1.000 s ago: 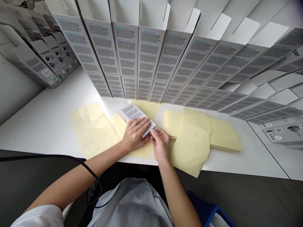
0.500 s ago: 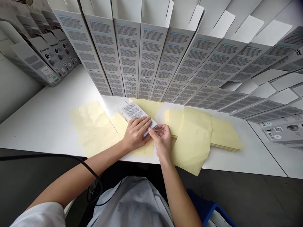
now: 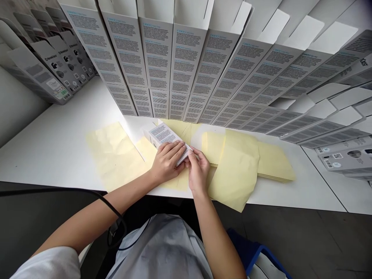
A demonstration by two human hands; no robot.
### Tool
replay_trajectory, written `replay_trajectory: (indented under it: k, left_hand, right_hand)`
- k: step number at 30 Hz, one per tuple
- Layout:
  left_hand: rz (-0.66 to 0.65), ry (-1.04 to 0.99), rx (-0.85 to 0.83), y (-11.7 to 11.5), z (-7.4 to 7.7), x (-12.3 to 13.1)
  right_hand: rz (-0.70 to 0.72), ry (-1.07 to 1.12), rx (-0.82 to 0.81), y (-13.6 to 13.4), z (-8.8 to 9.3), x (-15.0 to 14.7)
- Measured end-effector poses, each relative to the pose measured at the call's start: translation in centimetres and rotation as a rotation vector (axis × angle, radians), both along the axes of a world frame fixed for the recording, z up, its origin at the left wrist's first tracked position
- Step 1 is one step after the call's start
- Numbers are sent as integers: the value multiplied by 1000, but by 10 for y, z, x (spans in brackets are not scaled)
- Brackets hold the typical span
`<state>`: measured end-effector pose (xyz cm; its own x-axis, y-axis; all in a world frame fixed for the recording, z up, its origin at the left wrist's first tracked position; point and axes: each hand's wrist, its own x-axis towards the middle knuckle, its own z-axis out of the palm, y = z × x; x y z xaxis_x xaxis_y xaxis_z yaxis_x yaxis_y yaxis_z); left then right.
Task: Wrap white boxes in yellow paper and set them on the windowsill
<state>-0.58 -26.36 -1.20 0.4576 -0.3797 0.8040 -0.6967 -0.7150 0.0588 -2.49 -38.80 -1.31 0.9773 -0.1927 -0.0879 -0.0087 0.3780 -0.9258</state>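
A small white printed carton [image 3: 166,133] lies tilted across the table between my hands, its text-covered side facing up. My left hand [image 3: 168,159] lies over its near half, fingers wrapped across the top. At the near right end, my right hand [image 3: 198,166] grips the carton's edge, thumb on top and fingers curled beneath. Whether a flap is folded there is hidden by my fingers. Beneath the carton are sheets of yellow paper [image 3: 177,185]. Another yellow sheet [image 3: 114,155] lies flat to the left.
A row of tall open-topped cartons [image 3: 186,69] stands along the back. More cartons [image 3: 58,66] stand at the far left and others [image 3: 345,157] at the right. Stacked yellow paper [image 3: 274,162] lies right of my hands, one loose sheet [image 3: 236,174] overhanging the edge. A black cable [image 3: 87,193] crosses my left arm.
My right hand has shifted slightly left and closed onto the carton's end, its thumb now on top of the edge. My left hand has barely moved, and the carton stays in place.
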Motion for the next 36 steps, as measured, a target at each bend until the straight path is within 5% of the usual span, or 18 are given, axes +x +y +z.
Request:
replay_trajectory:
  k: [4,15,26,36]
  left_hand:
    - [0,2,-1,-1,0,0]
    - [9,4,2,0,1,0]
    - [-13,16,3,2,1,0]
    - [-19,-1,9,2,4,-3]
  right_hand:
    - [26,37,142,-1,7,-3]
    - [139,-3,90,-11,-8,-1]
    - [25,-82,-87,-11,-19,9]
    - [67,-10,30,-10,-8,2]
